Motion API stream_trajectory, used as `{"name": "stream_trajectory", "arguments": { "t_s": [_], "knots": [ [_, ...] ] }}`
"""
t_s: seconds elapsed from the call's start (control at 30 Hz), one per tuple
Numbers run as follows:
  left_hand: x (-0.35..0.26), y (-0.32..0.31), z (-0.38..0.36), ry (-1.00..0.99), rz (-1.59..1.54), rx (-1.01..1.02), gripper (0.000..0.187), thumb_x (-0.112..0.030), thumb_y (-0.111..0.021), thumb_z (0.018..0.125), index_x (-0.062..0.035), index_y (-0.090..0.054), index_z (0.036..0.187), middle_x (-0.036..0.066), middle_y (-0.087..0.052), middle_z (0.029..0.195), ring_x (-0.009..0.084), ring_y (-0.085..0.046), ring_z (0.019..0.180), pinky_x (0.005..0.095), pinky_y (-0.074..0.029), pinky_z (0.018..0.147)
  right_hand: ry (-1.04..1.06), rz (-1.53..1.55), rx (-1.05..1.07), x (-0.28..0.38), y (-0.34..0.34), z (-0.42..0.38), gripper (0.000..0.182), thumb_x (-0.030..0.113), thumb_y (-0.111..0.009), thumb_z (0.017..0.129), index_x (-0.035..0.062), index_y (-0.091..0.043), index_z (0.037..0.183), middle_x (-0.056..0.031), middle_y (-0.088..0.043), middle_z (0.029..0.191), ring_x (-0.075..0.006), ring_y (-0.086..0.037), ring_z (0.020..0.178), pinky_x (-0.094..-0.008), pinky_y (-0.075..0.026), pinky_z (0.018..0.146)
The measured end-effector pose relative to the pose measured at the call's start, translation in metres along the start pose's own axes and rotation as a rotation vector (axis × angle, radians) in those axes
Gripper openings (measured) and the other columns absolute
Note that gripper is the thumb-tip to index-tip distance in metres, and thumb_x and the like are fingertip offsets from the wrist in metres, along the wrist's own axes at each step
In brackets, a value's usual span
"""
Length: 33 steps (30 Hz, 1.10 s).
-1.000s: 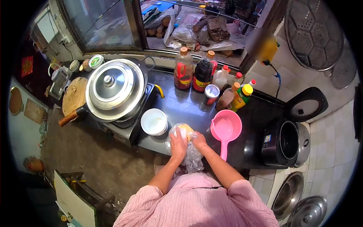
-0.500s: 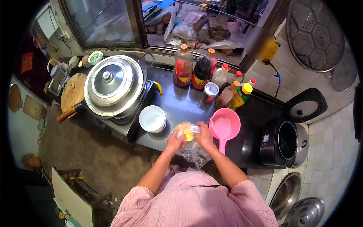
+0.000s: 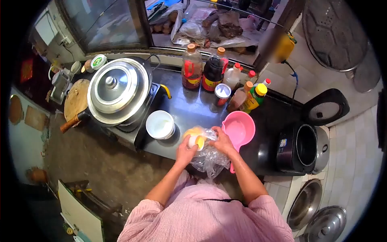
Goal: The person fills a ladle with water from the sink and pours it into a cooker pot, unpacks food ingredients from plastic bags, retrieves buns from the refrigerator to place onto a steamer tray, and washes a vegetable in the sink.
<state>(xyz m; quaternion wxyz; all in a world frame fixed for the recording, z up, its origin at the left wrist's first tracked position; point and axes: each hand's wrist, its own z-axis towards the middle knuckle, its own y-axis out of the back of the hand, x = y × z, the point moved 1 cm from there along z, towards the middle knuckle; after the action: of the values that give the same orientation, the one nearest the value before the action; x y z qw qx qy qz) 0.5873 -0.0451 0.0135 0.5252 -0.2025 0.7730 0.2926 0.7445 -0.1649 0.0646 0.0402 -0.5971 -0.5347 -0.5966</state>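
Note:
My left hand (image 3: 186, 153) is closed around a small white cup (image 3: 192, 139) with something yellow inside, held at the mouth of a clear plastic bag. In my right hand (image 3: 222, 142) the upper edge of the plastic bag (image 3: 210, 158) is gripped, and its crumpled lower part hangs over the counter's front edge. More yellow material (image 3: 194, 131) shows just behind the cup. Left of my hands stands a white tub (image 3: 160, 125). A pink ladle (image 3: 239, 127) lies close beside my right hand, its handle partly behind my forearm.
A large lidded pot (image 3: 117, 86) with a wooden handle sits on the stove at left. Several sauce bottles (image 3: 191, 70) and a lidded jar (image 3: 222, 93) line the back of the counter (image 3: 189, 107). At right stands an open rice cooker (image 3: 296, 151).
The small white cup now tilts more into view in my left hand, and the bag's edge is drawn further to the right. The whole view has shifted slightly.

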Motion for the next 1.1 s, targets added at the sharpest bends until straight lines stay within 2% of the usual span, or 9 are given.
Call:
{"name": "stream_trajectory", "arguments": {
  "t_s": [0.1,0.2,0.3,0.5,0.63,0.7,0.73,0.87,1.1],
  "knots": [
    [-0.009,0.004,0.004,-0.258,0.202,-0.105,0.067,-0.023,-0.069,0.071,-0.0005,-0.046,0.13,0.026,-0.058,0.11,0.0364,-0.059,0.099,0.0406,-0.047,0.087,-0.001,0.018,-0.053,-0.007,-0.007,-0.002,0.066,0.014,-0.074,0.067,0.0113,-0.045,0.127,-0.0164,-0.057,0.111,-0.0285,-0.056,0.105,-0.0352,-0.044,0.091],
    [-0.027,0.013,0.003,-0.071,0.285,-0.031,0.065,-0.023,-0.068,0.073,-0.0014,-0.047,0.13,0.029,-0.055,0.113,0.0377,-0.055,0.105,0.0415,-0.044,0.091,-0.019,0.051,-0.04,-0.012,-0.011,-0.005,0.064,0.011,-0.073,0.069,0.0098,-0.044,0.127,-0.0164,-0.056,0.11,-0.0284,-0.055,0.104,-0.0356,-0.043,0.092],
    [-0.027,0.012,0.002,-0.081,0.31,-0.042,0.064,-0.024,-0.068,0.073,-0.0028,-0.047,0.13,0.029,-0.053,0.114,0.0376,-0.056,0.102,0.0412,-0.045,0.09,-0.011,0.048,-0.066,-0.024,-0.02,-0.009,0.062,0.011,-0.072,0.071,0.0077,-0.044,0.127,-0.0166,-0.057,0.109,-0.0277,-0.055,0.105,-0.0357,-0.043,0.092],
    [0.018,0.019,0.018,0.034,0.088,0.025,0.067,-0.026,-0.07,0.072,-0.0041,-0.047,0.131,0.027,-0.055,0.111,0.0354,-0.056,0.104,0.0407,-0.044,0.091,-0.038,0.097,-0.085,-0.01,-0.019,-0.017,0.063,0.009,-0.07,0.071,0.006,-0.043,0.128,-0.0174,-0.057,0.107,-0.0282,-0.056,0.103,-0.0356,-0.043,0.09],
    [0.005,0.029,0.014,0.123,-0.108,0.134,0.06,-0.019,-0.065,0.079,-0.0003,-0.043,0.132,0.02,-0.057,0.109,0.03,-0.062,0.093,0.0351,-0.051,0.079,-0.045,0.071,-0.179,-0.005,-0.023,-0.02,0.061,0.006,-0.067,0.071,0.0062,-0.042,0.127,-0.0178,-0.058,0.105,-0.029,-0.057,0.101,-0.0363,-0.044,0.088],
    [-0.029,0.045,0.002,0.36,-0.461,0.267,0.057,-0.015,-0.061,0.083,0.0017,-0.04,0.133,0.017,-0.057,0.108,0.0261,-0.064,0.085,0.0304,-0.054,0.07,-0.04,0.057,-0.228,-0.013,-0.024,-0.015,0.058,0.005,-0.066,0.072,0.0066,-0.043,0.124,-0.018,-0.058,0.106,-0.0291,-0.057,0.101,-0.037,-0.045,0.087],
    [-0.033,0.05,-0.001,0.357,-0.619,0.311,0.053,-0.012,-0.056,0.087,0.0027,-0.037,0.134,0.013,-0.058,0.104,0.021,-0.065,0.076,0.0237,-0.054,0.061,-0.033,0.068,-0.251,-0.018,-0.025,-0.011,0.056,0.004,-0.066,0.072,0.0067,-0.043,0.123,-0.0181,-0.058,0.106,-0.0291,-0.057,0.101,-0.0374,-0.045,0.087],
    [-0.043,0.046,-0.007,0.297,-0.75,0.367,0.05,-0.013,-0.055,0.088,-0.0005,-0.04,0.133,0.012,-0.059,0.105,0.0212,-0.065,0.078,0.0264,-0.055,0.064,-0.008,0.192,-0.198,-0.007,-0.013,-0.001,0.049,0.005,-0.067,0.072,0.007,-0.045,0.116,-0.0179,-0.057,0.111,-0.029,-0.057,0.105,-0.0386,-0.045,0.088],
    [-0.074,0.029,-0.031,0.221,-0.922,0.405,0.049,-0.015,-0.054,0.088,-0.0046,-0.039,0.134,0.01,-0.056,0.113,0.0226,-0.063,0.09,0.0298,-0.054,0.072,0.182,0.078,-0.207,0.003,0.02,-0.018,0.047,0.011,-0.066,0.076,0.0051,-0.049,0.119,-0.0126,-0.058,0.116,-0.0272,-0.055,0.111,-0.037,-0.043,0.094]
  ]
}}
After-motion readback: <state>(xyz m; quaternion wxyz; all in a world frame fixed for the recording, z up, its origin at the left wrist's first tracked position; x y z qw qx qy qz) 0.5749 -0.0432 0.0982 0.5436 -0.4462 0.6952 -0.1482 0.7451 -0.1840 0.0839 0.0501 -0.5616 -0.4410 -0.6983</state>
